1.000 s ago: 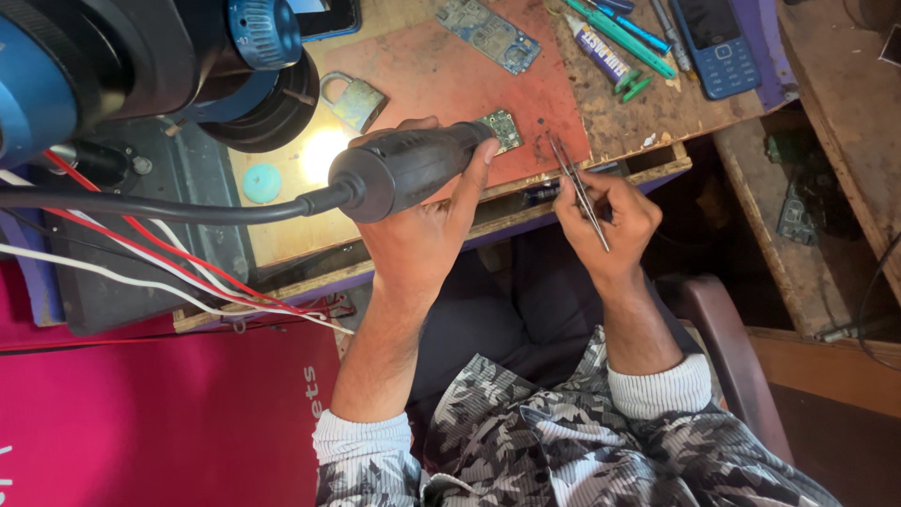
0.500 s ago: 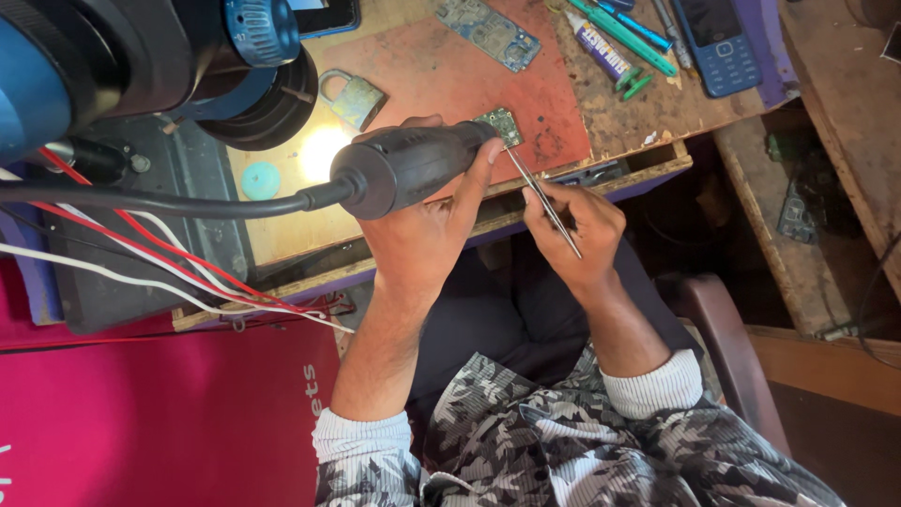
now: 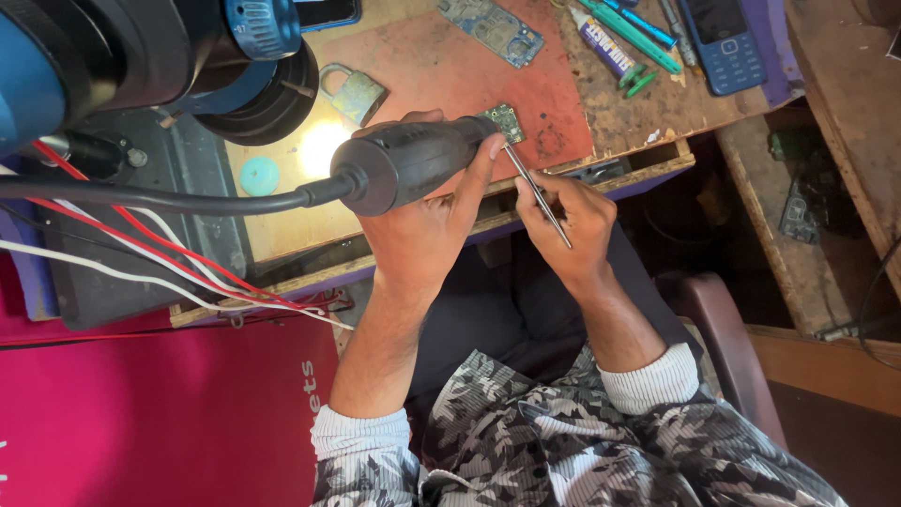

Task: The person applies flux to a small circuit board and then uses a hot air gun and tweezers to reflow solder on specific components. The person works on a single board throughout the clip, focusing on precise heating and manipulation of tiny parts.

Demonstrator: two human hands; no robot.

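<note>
The left hand has its grip closed around a thick dark grey corded tool, its tip at a small green circuit board. That board lies on the reddish mat on the counter, and the right hand pinches slim metal tweezers that reach it.

- small circuit board sits on the mat, near the table edge
- padlock left of it
- phone far right, pens between

Matt black plastic tool handle; shiny metal tweezers; worn rough wooden bench.
</note>
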